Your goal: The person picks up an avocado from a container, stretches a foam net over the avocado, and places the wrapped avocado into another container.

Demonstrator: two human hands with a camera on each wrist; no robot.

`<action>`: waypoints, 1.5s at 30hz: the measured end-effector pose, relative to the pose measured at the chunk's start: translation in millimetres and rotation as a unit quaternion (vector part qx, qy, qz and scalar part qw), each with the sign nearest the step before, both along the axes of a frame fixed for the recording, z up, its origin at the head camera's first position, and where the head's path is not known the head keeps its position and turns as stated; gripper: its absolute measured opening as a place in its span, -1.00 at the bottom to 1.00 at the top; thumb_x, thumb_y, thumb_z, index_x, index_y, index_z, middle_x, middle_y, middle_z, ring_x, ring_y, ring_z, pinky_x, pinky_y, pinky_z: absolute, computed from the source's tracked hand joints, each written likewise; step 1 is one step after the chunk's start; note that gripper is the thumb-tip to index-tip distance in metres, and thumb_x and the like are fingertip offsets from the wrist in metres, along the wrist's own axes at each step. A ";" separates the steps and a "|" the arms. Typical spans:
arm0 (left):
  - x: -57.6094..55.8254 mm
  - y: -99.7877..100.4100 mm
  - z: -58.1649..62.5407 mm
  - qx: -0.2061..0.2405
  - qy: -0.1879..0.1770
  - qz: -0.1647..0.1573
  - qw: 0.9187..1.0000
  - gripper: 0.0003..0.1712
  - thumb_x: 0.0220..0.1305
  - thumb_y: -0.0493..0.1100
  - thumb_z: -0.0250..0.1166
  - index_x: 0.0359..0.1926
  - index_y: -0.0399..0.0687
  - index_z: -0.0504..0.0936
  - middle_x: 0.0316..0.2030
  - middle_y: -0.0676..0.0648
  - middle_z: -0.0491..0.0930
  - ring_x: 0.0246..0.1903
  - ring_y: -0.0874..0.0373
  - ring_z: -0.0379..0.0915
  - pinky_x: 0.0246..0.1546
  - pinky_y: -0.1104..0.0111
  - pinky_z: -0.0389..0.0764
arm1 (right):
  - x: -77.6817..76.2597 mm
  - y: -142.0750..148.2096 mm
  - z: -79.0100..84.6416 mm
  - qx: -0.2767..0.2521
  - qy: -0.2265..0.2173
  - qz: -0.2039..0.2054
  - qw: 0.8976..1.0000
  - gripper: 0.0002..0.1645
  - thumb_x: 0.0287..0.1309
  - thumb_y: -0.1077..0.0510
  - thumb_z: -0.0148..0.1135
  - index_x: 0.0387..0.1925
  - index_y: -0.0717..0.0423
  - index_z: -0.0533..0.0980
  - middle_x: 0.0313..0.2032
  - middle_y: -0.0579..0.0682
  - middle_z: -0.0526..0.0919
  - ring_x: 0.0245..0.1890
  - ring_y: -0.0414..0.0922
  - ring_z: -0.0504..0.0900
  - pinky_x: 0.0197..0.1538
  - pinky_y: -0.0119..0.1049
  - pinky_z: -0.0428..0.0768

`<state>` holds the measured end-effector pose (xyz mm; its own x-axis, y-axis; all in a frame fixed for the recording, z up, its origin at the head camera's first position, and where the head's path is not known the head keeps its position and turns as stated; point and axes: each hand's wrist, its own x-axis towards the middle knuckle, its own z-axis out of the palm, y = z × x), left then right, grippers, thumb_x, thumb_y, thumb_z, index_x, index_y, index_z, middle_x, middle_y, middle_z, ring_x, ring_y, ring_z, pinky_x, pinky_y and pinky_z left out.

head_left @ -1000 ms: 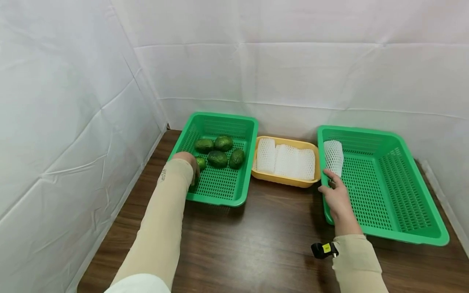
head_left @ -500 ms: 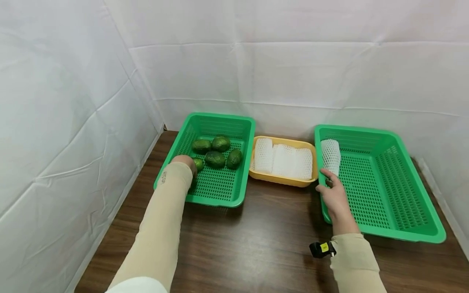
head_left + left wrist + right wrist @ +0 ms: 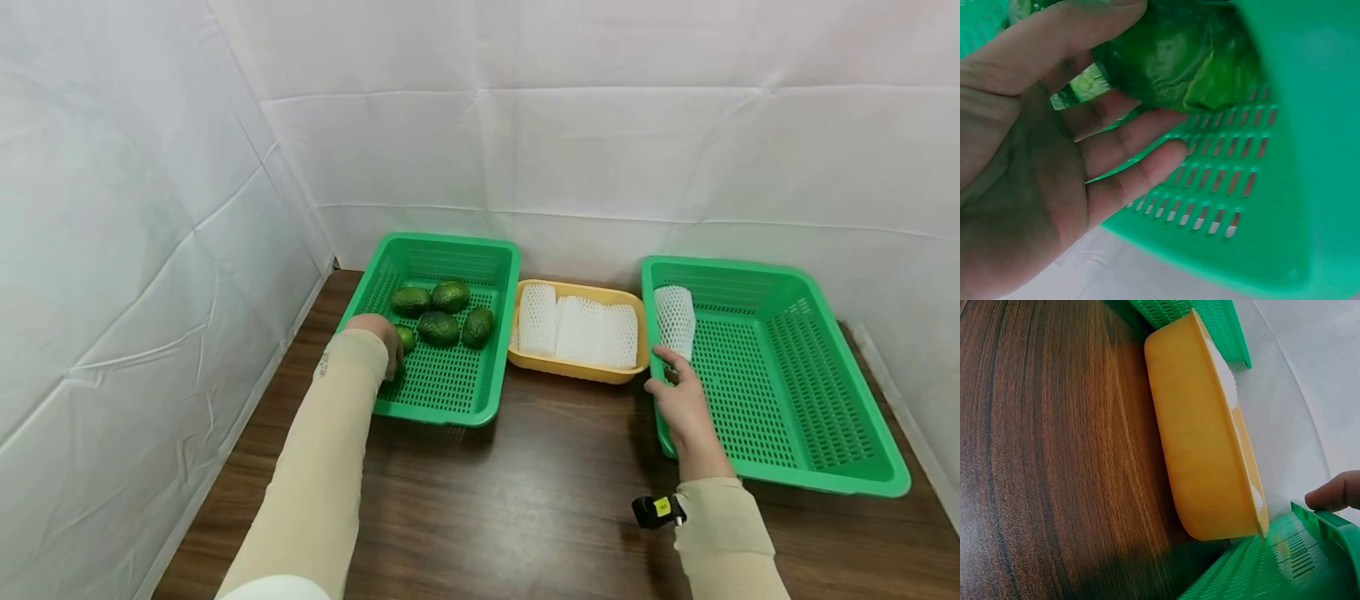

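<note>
While the left hand pinches an avocado left of the tray, the right hand grips a basket right of it; sleeve lettering is blurred.

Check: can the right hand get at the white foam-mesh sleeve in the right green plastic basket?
Likely yes: the right hand touches the basket's rim beside the sleeve; nothing visible blocks it.

No words or numbers could be read for certain: the dark lettering near the cuff of the left sleeve was blurred and perhaps spelled a brand, while the yellow label on the black device beside the right sleeve bore marks too small to make out.
</note>
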<state>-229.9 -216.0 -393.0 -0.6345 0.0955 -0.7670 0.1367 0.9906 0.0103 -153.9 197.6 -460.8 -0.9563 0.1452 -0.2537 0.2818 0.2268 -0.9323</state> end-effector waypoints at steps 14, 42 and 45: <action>5.1 0.9 8.3 0.187 0.038 0.083 0.978 -0.36 0.17 -0.20 0.22 0.30 -0.03 0.29 0.26 -0.19 0.11 -0.45 0.09 0.12 -0.48 0.28 0.25 | -5.3 -5.5 -1.7 0.012 -0.006 0.009 1.000 -0.22 0.18 0.38 -0.14 0.43 0.03 -0.01 0.39 0.19 -0.14 0.35 0.14 -0.07 0.16 0.05 0.20; 31.1 48.3 32.1 0.234 0.160 -0.005 0.959 -0.36 0.14 -0.04 0.26 0.25 0.11 0.31 0.19 -0.12 0.29 0.13 -0.05 0.18 -0.12 0.13 0.35 | -1.7 2.3 -0.1 0.005 -0.007 0.008 1.000 -0.25 0.22 0.36 -0.15 0.43 0.05 -0.02 0.40 0.19 -0.17 0.37 0.15 -0.13 0.23 0.07 0.15; 33.5 47.7 32.8 0.232 0.167 -0.007 0.958 -0.37 0.13 -0.04 0.28 0.25 0.15 0.33 0.17 -0.07 0.36 0.19 -0.07 0.12 -0.09 0.12 0.35 | -1.3 0.7 -0.9 0.005 -0.007 0.010 1.000 -0.25 0.23 0.36 -0.14 0.43 0.04 -0.02 0.40 0.19 -0.17 0.37 0.15 -0.13 0.23 0.08 0.15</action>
<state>-196.3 -168.3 -360.2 -0.8335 0.3874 -0.3940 0.2230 0.8882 0.4016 -155.2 198.3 -461.7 -0.9557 0.1278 -0.2651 0.2892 0.2416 -0.9263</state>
